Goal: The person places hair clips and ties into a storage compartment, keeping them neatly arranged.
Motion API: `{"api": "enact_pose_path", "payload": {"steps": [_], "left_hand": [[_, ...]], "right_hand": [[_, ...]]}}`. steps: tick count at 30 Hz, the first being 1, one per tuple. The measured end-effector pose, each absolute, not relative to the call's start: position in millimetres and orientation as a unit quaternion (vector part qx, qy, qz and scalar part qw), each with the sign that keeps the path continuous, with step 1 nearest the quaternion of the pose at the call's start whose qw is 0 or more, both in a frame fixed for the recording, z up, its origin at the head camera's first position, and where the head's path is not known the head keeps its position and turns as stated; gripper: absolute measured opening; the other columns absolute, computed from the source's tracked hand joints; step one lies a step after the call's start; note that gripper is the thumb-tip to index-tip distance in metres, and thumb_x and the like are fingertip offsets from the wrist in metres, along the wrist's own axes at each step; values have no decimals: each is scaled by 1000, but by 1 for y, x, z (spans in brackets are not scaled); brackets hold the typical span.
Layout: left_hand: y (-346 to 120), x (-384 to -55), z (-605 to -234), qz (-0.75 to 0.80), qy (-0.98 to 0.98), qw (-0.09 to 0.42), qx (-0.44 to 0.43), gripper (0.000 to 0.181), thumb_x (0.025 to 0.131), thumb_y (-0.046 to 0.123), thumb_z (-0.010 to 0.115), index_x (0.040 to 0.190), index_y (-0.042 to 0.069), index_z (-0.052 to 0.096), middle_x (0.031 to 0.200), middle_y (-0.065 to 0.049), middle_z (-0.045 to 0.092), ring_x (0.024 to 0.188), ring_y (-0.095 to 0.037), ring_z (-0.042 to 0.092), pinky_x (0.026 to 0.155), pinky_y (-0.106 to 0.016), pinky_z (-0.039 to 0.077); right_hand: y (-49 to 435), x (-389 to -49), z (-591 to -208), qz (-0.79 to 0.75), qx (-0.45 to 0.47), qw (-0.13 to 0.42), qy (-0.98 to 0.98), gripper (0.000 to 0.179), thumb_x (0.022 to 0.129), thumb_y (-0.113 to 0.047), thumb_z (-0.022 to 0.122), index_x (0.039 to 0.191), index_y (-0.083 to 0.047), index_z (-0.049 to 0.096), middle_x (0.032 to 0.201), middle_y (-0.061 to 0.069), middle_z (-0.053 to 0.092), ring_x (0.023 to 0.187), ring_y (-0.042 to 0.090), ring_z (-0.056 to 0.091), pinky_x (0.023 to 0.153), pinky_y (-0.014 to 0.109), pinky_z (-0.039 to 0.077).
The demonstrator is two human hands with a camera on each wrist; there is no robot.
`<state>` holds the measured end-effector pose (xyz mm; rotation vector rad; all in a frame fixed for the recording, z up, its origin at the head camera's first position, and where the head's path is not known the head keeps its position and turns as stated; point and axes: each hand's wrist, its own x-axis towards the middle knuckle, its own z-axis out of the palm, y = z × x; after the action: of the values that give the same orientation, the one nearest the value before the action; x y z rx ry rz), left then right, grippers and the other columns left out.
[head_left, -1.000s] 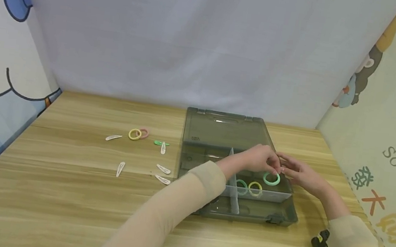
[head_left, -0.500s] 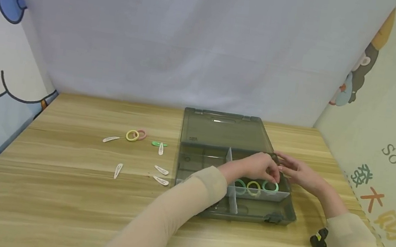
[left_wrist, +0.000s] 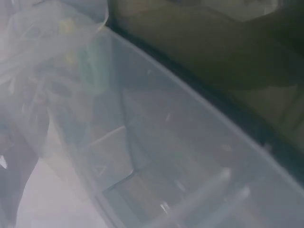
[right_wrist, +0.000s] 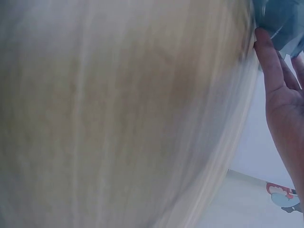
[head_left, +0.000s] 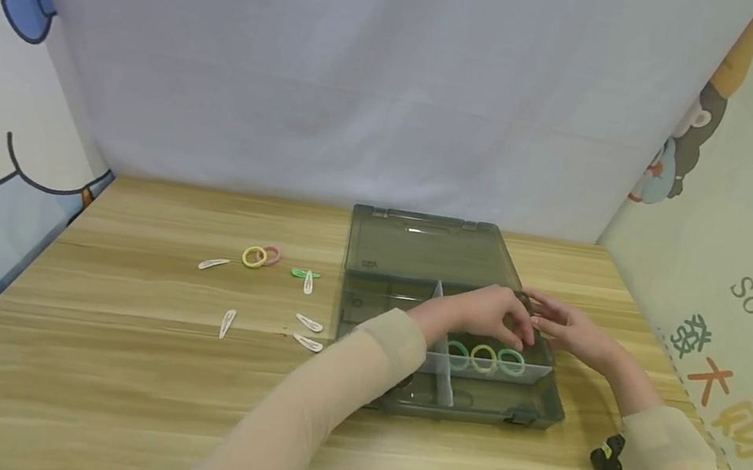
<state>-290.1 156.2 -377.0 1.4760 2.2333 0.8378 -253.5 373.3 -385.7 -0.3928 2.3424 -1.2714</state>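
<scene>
Head view, desk [head_left: 113, 391], read left to right. Toward the back left: one white clip [head_left: 214, 264], a second white clip [head_left: 227, 324] nearer the front edge. Next, loose yellow ring [head_left: 256, 248] and pink ring [head_left: 280, 256], overlapping. Then green clip [head_left: 297, 273], a third white clip [head_left: 309, 284] partly across it; two further white clips [head_left: 309, 323] in front, near the box's left wall.

Box [head_left: 341, 318]: right of the desk's middle, open, lid [head_left: 435, 251] toward the back edge. Back right compartment, along the clear partition [head_left: 536, 375], in a row: left green ring [head_left: 459, 344], boxed yellow ring [head_left: 485, 347], right green ring [head_left: 524, 363]. Flat or leaning, cannot tell.

Step in hand, my reading: stowing rings here; right green ring looks placed. Next move probably calls for the left hand to rise clear and reach left to the loose pair.

Left hand [head_left: 490, 315]: forearm slants in from the front edge; fingers loosely bent above right green ring, apart from it, nothing seen in grasp. Right hand [head_left: 574, 334]: fingers extended, touching the box's right rim toward its back corner, perhaps steadying it; lifting nothing
</scene>
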Motion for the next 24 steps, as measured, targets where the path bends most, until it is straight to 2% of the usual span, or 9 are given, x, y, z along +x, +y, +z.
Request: {"api": "enact_pose_path", "payload": {"steps": [10,16,21,24], "left_hand": [[138,-291,-351,322,770,173,523,24,86,23,68,107,12,71,99,8,68,96,3,57,90,-11,42],[119,-292,-334,338,774,162,511,23,87,22,67,108,12,70,106,6,67,95,3,58,87,-10,42],[100,-292,-322,330,785,143,504,23,88,23,67,109,14,70,105,9,67,91,1,57,84,-12,42],[89,-292,-316,326,790,133,501,23,88,24,67,109,15,70,106,7,67,91,-1,57,82,-14,43]], "right_hand": [[374,-255,-387,-464,-153,226,843,62,101,-32,43,152,-14,13,153,25,18,135,48,24,97,66,32],[373,-254,-385,-458,-144,222,849,62,101,-33,44,152,-15,14,153,26,16,137,48,20,97,65,33],[371,-252,-383,-454,-139,221,852,63,101,-32,43,152,-14,12,153,28,11,137,50,17,97,67,31],[370,-251,-382,-456,-138,220,851,63,101,-31,43,152,-13,12,153,28,11,137,50,16,98,68,29]]}}
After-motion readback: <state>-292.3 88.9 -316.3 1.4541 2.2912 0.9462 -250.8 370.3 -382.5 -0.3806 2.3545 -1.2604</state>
